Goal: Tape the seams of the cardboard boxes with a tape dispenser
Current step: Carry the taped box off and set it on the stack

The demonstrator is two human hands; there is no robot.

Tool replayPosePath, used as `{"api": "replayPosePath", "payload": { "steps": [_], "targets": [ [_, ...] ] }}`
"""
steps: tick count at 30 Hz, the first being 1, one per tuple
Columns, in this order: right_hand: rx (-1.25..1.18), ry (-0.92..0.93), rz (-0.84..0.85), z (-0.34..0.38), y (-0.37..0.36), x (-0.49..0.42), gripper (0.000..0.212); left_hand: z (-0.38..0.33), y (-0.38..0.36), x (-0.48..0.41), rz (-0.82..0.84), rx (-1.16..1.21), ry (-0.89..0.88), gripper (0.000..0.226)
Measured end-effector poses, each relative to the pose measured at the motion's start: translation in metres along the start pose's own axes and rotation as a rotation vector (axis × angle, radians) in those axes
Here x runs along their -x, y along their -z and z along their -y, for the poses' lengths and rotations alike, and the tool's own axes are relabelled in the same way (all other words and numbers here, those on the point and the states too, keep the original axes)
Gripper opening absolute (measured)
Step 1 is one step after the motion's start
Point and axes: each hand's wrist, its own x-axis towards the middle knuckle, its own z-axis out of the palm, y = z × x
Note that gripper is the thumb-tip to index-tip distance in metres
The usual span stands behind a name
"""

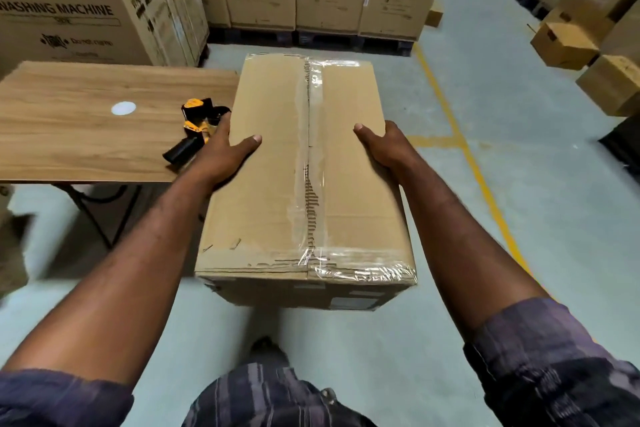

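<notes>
1. The box (270,201), its top seam already covered with tape (314,149), appears to be held up above the floor.
2. The left hand (225,149) and right hand (377,146) clasp its long sides, thumbs on top.
3. The tape dispenser (197,128) lies untouched on the table (86,135) just left of the box. The step looks like carrying a sealed box, so the next move is probably setting it down.
</notes>
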Motion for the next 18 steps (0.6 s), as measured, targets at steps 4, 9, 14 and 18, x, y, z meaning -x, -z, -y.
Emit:
{"api": "replayPosePath", "payload": {
  "steps": [4,9,14,18],
  "targets": [
    [-0.005,0.003,-0.039,-0.028,0.042,-0.016,0.057,-0.022,-0.055,-0.017,0.001,-0.019,-0.012,0.059],
    [-0.002,-0.031,-0.032,-0.058,0.082,-0.06,0.068,-0.026,-0.113,-0.056,0.018,-0.032,0.004,0.07],
    [0.038,-0.058,-0.057,-0.088,0.128,-0.136,0.102,-0.035,-0.178,-0.114,0.035,-0.019,0.034,0.068],
    [0.07,-0.08,-0.072,-0.093,0.17,-0.186,0.088,-0.05,-0.226,-0.167,0.062,0.014,0.046,0.064]
  ]
}}
